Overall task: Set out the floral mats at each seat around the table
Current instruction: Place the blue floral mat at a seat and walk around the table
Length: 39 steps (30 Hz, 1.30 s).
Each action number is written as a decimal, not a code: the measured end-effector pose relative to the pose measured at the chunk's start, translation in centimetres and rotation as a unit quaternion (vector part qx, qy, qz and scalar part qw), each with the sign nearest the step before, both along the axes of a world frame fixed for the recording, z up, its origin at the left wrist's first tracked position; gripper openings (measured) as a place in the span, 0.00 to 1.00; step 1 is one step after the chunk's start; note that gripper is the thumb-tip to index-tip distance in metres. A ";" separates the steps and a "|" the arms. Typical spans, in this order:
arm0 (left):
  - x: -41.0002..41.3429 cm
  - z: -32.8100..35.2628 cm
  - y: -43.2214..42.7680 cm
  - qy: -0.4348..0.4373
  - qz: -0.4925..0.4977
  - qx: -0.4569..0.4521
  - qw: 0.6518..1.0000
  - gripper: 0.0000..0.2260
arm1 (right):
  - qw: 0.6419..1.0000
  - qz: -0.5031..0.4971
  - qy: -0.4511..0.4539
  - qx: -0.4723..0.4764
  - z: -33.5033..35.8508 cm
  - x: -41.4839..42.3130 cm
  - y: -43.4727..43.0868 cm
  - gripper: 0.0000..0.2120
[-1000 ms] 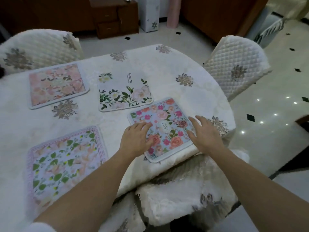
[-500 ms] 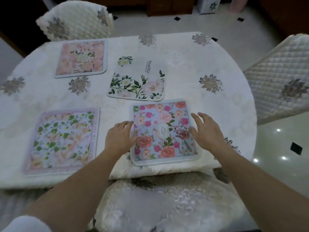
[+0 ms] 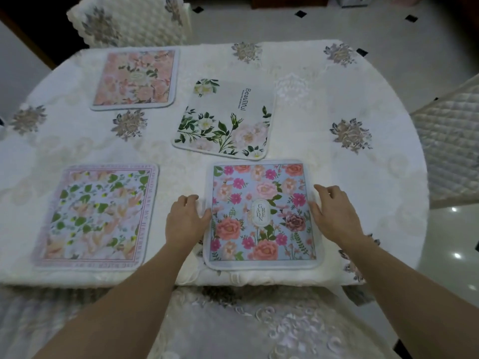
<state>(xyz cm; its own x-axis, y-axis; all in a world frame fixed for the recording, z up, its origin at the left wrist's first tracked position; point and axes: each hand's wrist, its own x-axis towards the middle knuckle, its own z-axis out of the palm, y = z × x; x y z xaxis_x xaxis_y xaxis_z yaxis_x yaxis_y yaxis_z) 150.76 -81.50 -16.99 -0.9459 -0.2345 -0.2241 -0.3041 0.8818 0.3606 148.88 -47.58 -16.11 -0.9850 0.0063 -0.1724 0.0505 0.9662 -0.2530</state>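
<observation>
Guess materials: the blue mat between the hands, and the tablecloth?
Blue mat: likely thin printed fabric or felt-like textile, matte, with a stitched pale border and rounded corners; lies flat without glare. Tablecloth: looks like cream woven cloth with embroidered flower patches and a faint sheen; it drapes over the edge.

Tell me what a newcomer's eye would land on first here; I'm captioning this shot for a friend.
The blue mat at the near table edge, crowded with pink and coral roses, with the left hand and right hand flat at its sides. Next, three more floral mats: a green-leafed mat to its left, a white mat lying askew mid-table, and a peach mat by the far chair.
</observation>
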 end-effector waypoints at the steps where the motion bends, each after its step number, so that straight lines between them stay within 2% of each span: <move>1: -0.2 -0.2 0.3 -0.004 0.007 0.018 1.000 0.26 | 1.000 -0.015 -0.001 -0.009 -0.3 0.0 -0.1 0.22; 3: -0.6 -0.5 1.0 -0.008 0.021 0.043 0.999 0.25 | 0.998 -0.044 -0.006 -0.035 -1.0 0.1 -0.2 0.21; 7: -1.3 -0.9 2.0 0.004 0.080 0.108 0.991 0.17 | 0.991 -0.097 -0.007 -0.094 -1.9 -0.3 -0.8 0.16; 12: -2.0 -1.1 2.2 0.015 0.150 0.172 0.974 0.16 | 0.954 -0.221 -0.028 -0.202 -2.1 -1.4 -2.3 0.19; 14: -2.2 -1.2 2.1 0.015 0.152 0.176 0.972 0.14 | 0.941 -0.252 -0.039 -0.223 -2.2 -1.7 -2.8 0.16; 15: -2.4 -1.2 1.9 0.015 0.152 0.175 0.973 0.13 | 0.939 -0.254 -0.040 -0.228 -2.3 -1.9 -2.9 0.14; 19: -3.2 -1.4 1.2 0.014 0.162 0.183 0.970 0.10 | 0.938 -0.251 -0.050 -0.234 -2.7 -2.6 -3.4 0.15; 25: -3.8 -1.5 1.1 0.008 0.152 0.158 0.976 0.11 | 0.928 -0.271 -0.082 -0.241 -2.6 -3.4 -3.4 0.13; 39: -2.9 -1.7 1.4 0.029 0.132 0.153 0.979 0.10 | 0.923 -0.286 -0.062 -0.251 -2.6 -2.4 -3.0 0.13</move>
